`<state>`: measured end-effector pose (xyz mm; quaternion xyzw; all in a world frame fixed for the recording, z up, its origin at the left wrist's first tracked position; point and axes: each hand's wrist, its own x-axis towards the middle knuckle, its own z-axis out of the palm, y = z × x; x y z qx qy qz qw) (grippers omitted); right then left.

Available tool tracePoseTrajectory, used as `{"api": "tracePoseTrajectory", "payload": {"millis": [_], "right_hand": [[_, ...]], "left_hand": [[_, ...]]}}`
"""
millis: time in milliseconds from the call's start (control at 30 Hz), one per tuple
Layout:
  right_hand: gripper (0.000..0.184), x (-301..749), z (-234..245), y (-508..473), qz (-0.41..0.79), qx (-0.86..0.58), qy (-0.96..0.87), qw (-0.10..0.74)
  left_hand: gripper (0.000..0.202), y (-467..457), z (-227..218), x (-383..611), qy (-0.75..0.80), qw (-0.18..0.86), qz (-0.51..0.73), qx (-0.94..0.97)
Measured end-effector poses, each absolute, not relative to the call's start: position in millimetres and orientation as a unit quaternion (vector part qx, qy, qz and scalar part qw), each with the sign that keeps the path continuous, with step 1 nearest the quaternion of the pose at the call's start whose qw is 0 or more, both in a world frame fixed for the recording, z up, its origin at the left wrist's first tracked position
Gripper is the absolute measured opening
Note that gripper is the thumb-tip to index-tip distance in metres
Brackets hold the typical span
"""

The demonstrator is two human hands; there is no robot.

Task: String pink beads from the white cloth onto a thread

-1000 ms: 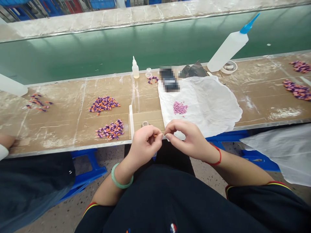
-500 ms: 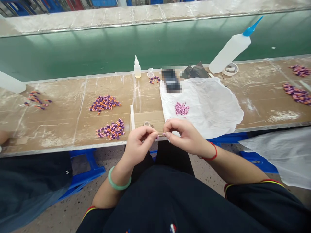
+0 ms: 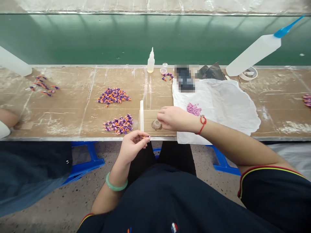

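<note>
My left hand (image 3: 132, 147) is at the table's front edge, pinching a tiny orange and purple piece (image 3: 146, 137) between finger and thumb. My right hand (image 3: 172, 118) reaches across, its curled fingers just above a small clear glass jar (image 3: 156, 124). That jar stands on a cardboard sheet (image 3: 152, 118). Whether those fingertips hold anything is hidden. Close to my left hand lies a heap of purple and orange pieces (image 3: 119, 125), with a second heap (image 3: 113, 96) behind it.
A white strip (image 3: 142, 115) stands at the cardboard's left edge. Behind are a small glue bottle (image 3: 151, 62) and a large squeeze bottle with a blue nozzle (image 3: 255, 53). Pink beads (image 3: 194, 109) lie on a white sheet (image 3: 218, 110). A co-worker's arm (image 3: 7, 118) rests at far left.
My hands have separated: the right hand has moved left and forward over the glass jar, and the left has dropped toward the table edge, keeping the small piece. The view has turned slightly.
</note>
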<state>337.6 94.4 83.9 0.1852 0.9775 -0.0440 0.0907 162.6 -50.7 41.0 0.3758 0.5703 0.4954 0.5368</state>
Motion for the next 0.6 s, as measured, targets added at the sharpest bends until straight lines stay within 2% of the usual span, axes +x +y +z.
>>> {"api": "tracePoseTrajectory", "payload": {"millis": [167, 300, 367, 467, 533, 600], "right_hand": [[0.009, 333.2, 83.3, 95.3, -0.022, 0.165, 0.978, 0.124], [0.012, 336.9, 85.8, 96.6, -0.068, 0.174, 0.980, 0.070], [0.014, 340.7, 91.6, 93.8, -0.152, 0.193, 0.969, -0.001], [0.011, 346.3, 103.8, 81.9, -0.368, 0.223, 0.898, -0.091], [0.010, 348.7, 111.7, 70.6, -0.509, 0.238, 0.820, -0.107], [0.009, 350.0, 118.2, 60.0, -0.592, 0.245, 0.760, -0.106]], "left_hand": [[0.021, -49.7, 38.0, 161.2, 0.561, 0.549, 0.506, 0.357], [0.021, -50.5, 36.6, 161.4, 0.549, 0.553, 0.526, 0.340], [0.024, -50.9, 38.3, 163.3, 0.534, 0.548, 0.557, 0.323], [0.030, -51.3, 45.8, 168.3, 0.501, 0.538, 0.606, 0.303], [0.031, -51.7, 53.7, 172.4, 0.477, 0.538, 0.626, 0.302], [0.029, -52.2, 62.0, 176.7, 0.452, 0.542, 0.638, 0.309]]}}
